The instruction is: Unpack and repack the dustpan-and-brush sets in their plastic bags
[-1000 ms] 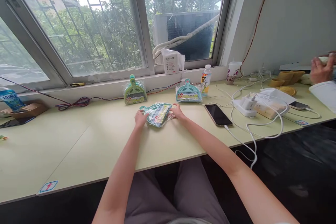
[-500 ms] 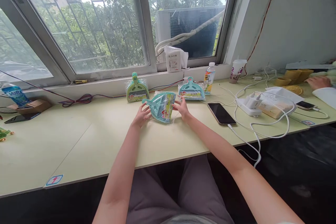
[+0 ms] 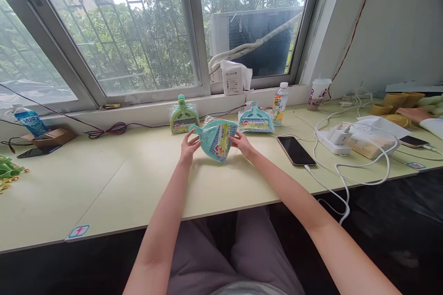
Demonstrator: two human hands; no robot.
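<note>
Between my hands is a teal dustpan and brush set (image 3: 212,140) in clear wrap with a yellow-green label, tilted so its handle points up and left. My left hand (image 3: 189,144) is closed on the handle end. At the far right edge, my right hand (image 3: 242,144) grips the set with the fingers partly behind it. Against the wall behind stand two more wrapped sets: a green dustpan and brush set (image 3: 183,117) to the left and another teal dustpan and brush set (image 3: 256,120) to the right, both upright.
Right of my hands lie a black phone (image 3: 296,150), a white charger block (image 3: 334,140) and looping white cables. A drink bottle (image 3: 279,105) and a cup (image 3: 317,94) stand behind. A blue bottle (image 3: 32,122) is far left. Another person's hand (image 3: 411,114) rests at right.
The dustpan set has shifted slightly right in view and tilted a little, still held in both hands. The view itself has turned slightly left, with more green pieces showing at the left edge.
</note>
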